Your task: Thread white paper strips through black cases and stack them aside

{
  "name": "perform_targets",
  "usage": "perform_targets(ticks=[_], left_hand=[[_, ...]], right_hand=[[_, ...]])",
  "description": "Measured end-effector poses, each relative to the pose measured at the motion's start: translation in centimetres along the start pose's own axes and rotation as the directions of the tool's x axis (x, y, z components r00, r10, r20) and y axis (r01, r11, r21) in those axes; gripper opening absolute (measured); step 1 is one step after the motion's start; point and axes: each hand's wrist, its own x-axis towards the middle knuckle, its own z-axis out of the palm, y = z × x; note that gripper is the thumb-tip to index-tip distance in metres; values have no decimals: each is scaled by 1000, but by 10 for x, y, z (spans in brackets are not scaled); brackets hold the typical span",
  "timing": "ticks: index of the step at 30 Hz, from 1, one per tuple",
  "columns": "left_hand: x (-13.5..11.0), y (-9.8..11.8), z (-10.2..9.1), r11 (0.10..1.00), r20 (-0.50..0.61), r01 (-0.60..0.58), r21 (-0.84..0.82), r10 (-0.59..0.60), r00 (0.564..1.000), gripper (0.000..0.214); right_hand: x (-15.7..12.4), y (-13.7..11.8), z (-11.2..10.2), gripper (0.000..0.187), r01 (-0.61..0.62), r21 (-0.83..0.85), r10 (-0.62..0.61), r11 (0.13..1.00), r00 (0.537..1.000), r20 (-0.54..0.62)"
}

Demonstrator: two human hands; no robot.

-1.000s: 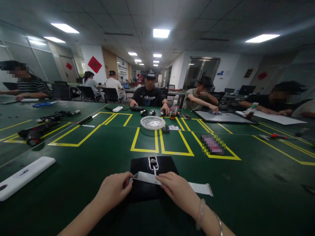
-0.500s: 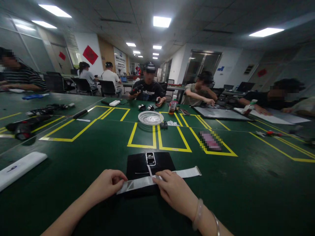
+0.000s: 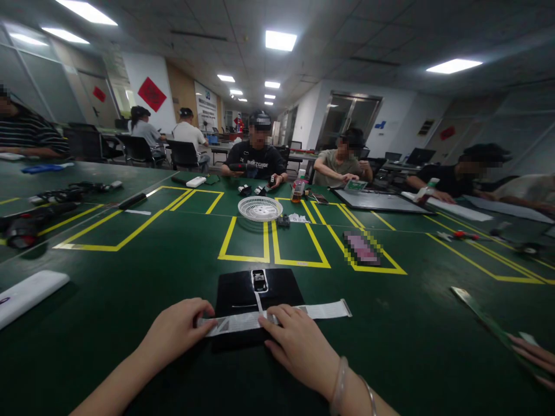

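Note:
A black flat panel (image 3: 243, 292) lies on the green table (image 3: 130, 289) right in front of me, with a small silver-framed part (image 3: 259, 280) near its far edge. A long white ribbon strip (image 3: 321, 310) lies across the panel's near side. My left hand (image 3: 176, 330) pinches the strip's left end between thumb and fingers. My right hand (image 3: 299, 346) rests on the middle of the strip, fingers curled and pressing it down onto the panel.
A white round fan grille (image 3: 260, 208) sits beyond yellow tape boxes (image 3: 271, 245). A white bar (image 3: 26, 292) lies at left, black tools (image 3: 26, 228) further left. Another person's fingers (image 3: 531, 355) hold a thin strip at the right edge. Several people sit around the table.
The strip has slid left across the panel and now lies flatter; both my hands shifted slightly left with it. A neighbour's fingers and strip appeared at the right edge.

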Motion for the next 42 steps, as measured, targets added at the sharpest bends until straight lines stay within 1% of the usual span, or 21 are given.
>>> perform_targets(ticks=[10,12,15,17,20,22,24,26,27,28,30,31,32,33,34,35,36,37,40,41,42], left_hand=[[-3,-1,-3,991,-149,-119,-56,110,983,28],[-4,0,-4,988,-181,-145,-56,133,974,30],[-5,1,-5,979,-243,-196,-56,177,954,35],[-6,0,-5,972,-288,-227,-53,203,936,38],[-6,-5,-6,963,-365,-267,-38,235,901,38],[-9,-5,-6,954,-437,-301,12,276,856,39],[-14,1,-7,931,-494,-346,118,357,793,37],[-20,15,-6,882,-471,-401,249,472,745,37],[-23,24,-4,854,-420,-426,299,519,745,38],[-24,33,-2,834,-347,-443,329,543,765,41],[-24,50,3,828,-160,-450,334,520,839,52],[-21,57,6,839,-63,-439,323,481,874,61],[-18,62,9,851,21,-423,310,439,898,72],[-13,65,12,861,80,-410,302,405,911,82],[-9,67,15,867,116,-400,298,383,916,90],[-4,68,17,870,131,-392,299,369,920,94],[0,68,20,873,131,-382,303,359,924,94],[4,68,22,876,125,-372,308,350,928,92],[11,70,29,882,122,-333,332,310,943,85],[13,71,31,883,125,-322,341,296,947,82],[15,72,33,883,125,-311,352,285,950,81]], right_hand=[[-1,3,-3,47,0,92,0,996,1000,-2],[0,4,-5,51,-2,111,1,994,1000,7],[0,9,-7,65,-1,128,0,992,1000,7],[-1,15,-9,73,-5,128,8,992,1000,-20],[-3,27,-12,77,-32,111,39,993,997,-62],[-5,35,-14,76,-36,88,44,995,995,-94],[-6,42,-16,72,-48,61,56,997,988,-145],[-6,48,-17,64,-55,39,62,998,974,-216],[-6,50,-19,59,-60,33,66,998,963,-262],[-6,52,-20,55,-66,31,73,997,946,-315],[-7,56,-24,44,-82,54,98,995,888,-449],[-9,58,-26,38,-89,87,121,992,839,-530],[-10,60,-29,31,-85,136,151,987,776,-612],[-12,63,-31,23,-74,213,203,974,697,-687],[-14,66,-33,16,-67,297,277,953,596,-754],[-16,70,-35,14,-54,358,341,932,465,-817],[-17,73,-37,15,-43,417,404,908,354,-844],[-19,77,-38,16,-25,460,449,888,268,-852],[-21,86,-41,19,18,519,510,854,158,-845],[-21,87,-42,20,20,531,522,847,149,-840],[-21,88,-42,21,19,542,532,840,166,-830]])
